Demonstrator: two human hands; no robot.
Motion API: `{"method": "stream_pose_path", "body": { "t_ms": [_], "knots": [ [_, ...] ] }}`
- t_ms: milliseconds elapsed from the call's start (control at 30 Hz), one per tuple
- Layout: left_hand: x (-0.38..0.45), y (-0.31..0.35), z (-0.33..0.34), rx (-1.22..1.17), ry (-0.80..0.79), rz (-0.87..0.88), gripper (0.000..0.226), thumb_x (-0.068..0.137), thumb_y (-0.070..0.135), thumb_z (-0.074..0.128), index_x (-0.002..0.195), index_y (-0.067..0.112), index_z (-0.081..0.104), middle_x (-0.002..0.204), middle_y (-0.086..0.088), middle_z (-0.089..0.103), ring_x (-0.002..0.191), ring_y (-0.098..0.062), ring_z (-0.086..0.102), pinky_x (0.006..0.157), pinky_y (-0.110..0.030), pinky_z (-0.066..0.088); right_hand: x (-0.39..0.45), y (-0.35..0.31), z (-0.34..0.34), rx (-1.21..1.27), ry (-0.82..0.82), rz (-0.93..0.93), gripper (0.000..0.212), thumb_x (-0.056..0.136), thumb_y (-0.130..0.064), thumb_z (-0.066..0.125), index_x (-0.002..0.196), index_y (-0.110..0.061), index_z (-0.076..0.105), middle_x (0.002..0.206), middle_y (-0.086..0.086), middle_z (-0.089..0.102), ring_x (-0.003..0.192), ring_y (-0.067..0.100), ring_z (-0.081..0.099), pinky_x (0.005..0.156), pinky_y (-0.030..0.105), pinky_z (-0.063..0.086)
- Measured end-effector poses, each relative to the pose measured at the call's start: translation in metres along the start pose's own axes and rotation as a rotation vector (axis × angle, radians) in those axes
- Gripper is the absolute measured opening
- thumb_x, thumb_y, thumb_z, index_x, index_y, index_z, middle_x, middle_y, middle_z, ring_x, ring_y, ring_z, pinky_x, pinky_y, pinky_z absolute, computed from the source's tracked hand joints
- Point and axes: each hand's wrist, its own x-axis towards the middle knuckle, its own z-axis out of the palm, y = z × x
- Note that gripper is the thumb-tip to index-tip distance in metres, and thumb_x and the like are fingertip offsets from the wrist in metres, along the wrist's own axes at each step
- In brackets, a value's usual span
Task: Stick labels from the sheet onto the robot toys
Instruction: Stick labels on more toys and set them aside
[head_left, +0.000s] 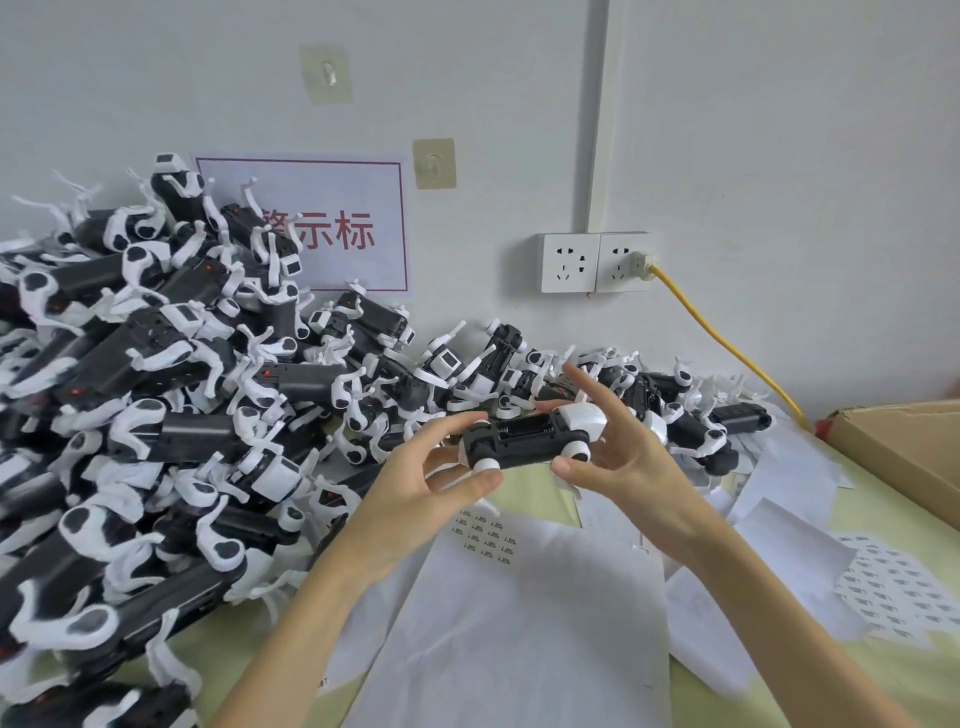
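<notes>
Sheet: label sheet (485, 535) lies under both hands, within reach.
Toy: robot toy (524, 441) pinched belly-up between left hand (415, 499) and right hand (618, 457), likely for labelling.
Pile: unlabelled toys (156, 405) heaped left.

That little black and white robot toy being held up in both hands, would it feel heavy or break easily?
Probably light: the robot toy sits between just the fingers of the left hand and right hand. It looks like stiff plastic, holding its shape. The thin white legs seen across the pile of toys might snap if bent.
</notes>
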Motion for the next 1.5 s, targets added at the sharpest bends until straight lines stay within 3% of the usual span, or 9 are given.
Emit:
{"method": "stream_pose_path", "body": {
  "t_ms": [233, 333, 500, 633, 833, 1000, 1133, 1267, 1500],
  "knots": [
    [0.000, -0.001, 0.023, 0.272, 0.431, 0.219, 0.062, 0.069, 0.053, 0.090, 0.122, 0.034, 0.065, 0.113, 0.021, 0.062, 0.102, -0.006, 0.066, 0.082, -0.013, 0.053, 0.004, 0.016, 0.035, -0.087, 0.522, 0.162, 0.052, 0.084, -0.038, 0.084, 0.128, -0.024, 0.061, 0.122, -0.004, 0.070, 0.104, 0.001, 0.069, 0.081, 0.016, 0.055],
    [-0.002, -0.005, 0.032, 0.563, 0.534, 0.357, 0.071, 0.068, 0.052, 0.092, 0.121, 0.019, 0.061, 0.114, 0.015, 0.057, 0.101, 0.006, 0.060, 0.075, -0.008, 0.048, 0.001, 0.019, 0.048, -0.110, 0.307, 0.240, 0.044, 0.093, -0.054, 0.067, 0.109, -0.012, 0.071, 0.098, 0.005, 0.078, 0.090, 0.022, 0.075, 0.080, 0.027, 0.061],
    [-0.008, -0.012, 0.049, 0.581, 0.314, 0.445, 0.058, 0.070, 0.000, 0.089, 0.112, 0.016, 0.054, 0.109, 0.009, 0.051, 0.098, -0.005, 0.054, 0.074, -0.024, 0.050, -0.004, 0.016, 0.068, -0.035, 0.033, 0.205, 0.031, 0.095, -0.051, 0.070, 0.105, -0.022, 0.067, 0.085, -0.011, 0.074, 0.084, 0.009, 0.073, 0.076, 0.021, 0.055],
    [-0.009, -0.004, 0.047, 0.564, 0.130, 0.511, 0.043, 0.076, 0.010, 0.081, 0.115, 0.015, 0.064, 0.116, 0.008, 0.057, 0.116, -0.012, 0.056, 0.103, -0.031, 0.043, -0.001, 0.020, 0.057, -0.018, 0.159, 0.219, 0.020, 0.094, -0.028, 0.079, 0.102, -0.020, 0.062, 0.086, 0.001, 0.066, 0.080, 0.017, 0.072, 0.077, 0.033, 0.059],
    [-0.006, 0.010, 0.037, 0.425, 0.370, 0.424, 0.037, 0.100, 0.026, 0.067, 0.135, 0.018, 0.060, 0.137, 0.006, 0.052, 0.138, -0.016, 0.046, 0.115, -0.023, 0.033, 0.001, 0.009, 0.016, -0.182, 0.067, 0.219, 0.044, 0.083, -0.044, 0.086, 0.121, -0.042, 0.063, 0.078, -0.018, 0.065, 0.076, 0.009, 0.068, 0.066, 0.015, 0.047],
    [-0.005, 0.008, 0.028, 0.225, 0.224, -0.007, 0.060, 0.093, 0.059, 0.057, 0.149, 0.038, 0.048, 0.135, 0.024, 0.063, 0.130, 0.013, 0.052, 0.111, -0.019, 0.038, -0.002, 0.005, -0.009, -0.333, -0.094, 0.361, 0.073, 0.062, -0.066, 0.088, 0.121, -0.045, 0.050, 0.089, -0.009, 0.071, 0.077, 0.008, 0.067, 0.074, 0.022, 0.049],
    [-0.003, 0.009, 0.027, -0.007, 0.186, 0.008, 0.043, 0.099, 0.048, 0.059, 0.135, 0.023, 0.064, 0.104, 0.011, 0.078, 0.109, -0.005, 0.071, 0.092, -0.014, 0.049, -0.001, 0.005, -0.010, -0.011, -0.117, 0.242, 0.053, 0.076, -0.053, 0.090, 0.111, -0.024, 0.064, 0.107, 0.009, 0.075, 0.096, 0.030, 0.075, 0.089, 0.035, 0.055],
    [0.000, 0.008, 0.026, -0.169, 0.150, -0.044, 0.046, 0.097, 0.047, 0.061, 0.122, 0.009, 0.068, 0.109, -0.011, 0.077, 0.105, -0.023, 0.075, 0.094, -0.036, 0.057, -0.001, 0.005, 0.000, 0.101, 0.012, 0.236, 0.059, 0.085, -0.069, 0.073, 0.129, -0.029, 0.069, 0.111, 0.015, 0.076, 0.088, 0.037, 0.073, 0.089, 0.055, 0.053],
    [0.005, -0.003, 0.025, -0.294, 0.187, -0.280, 0.066, 0.087, 0.068, 0.066, 0.113, 0.007, 0.076, 0.106, -0.019, 0.077, 0.089, -0.036, 0.074, 0.095, -0.053, 0.056, 0.001, 0.006, 0.024, -0.044, 0.095, 0.310, 0.066, 0.094, -0.078, 0.050, 0.104, -0.019, 0.078, 0.080, 0.019, 0.071, 0.058, 0.022, 0.057, 0.056, 0.027, 0.034]
  ]
}}
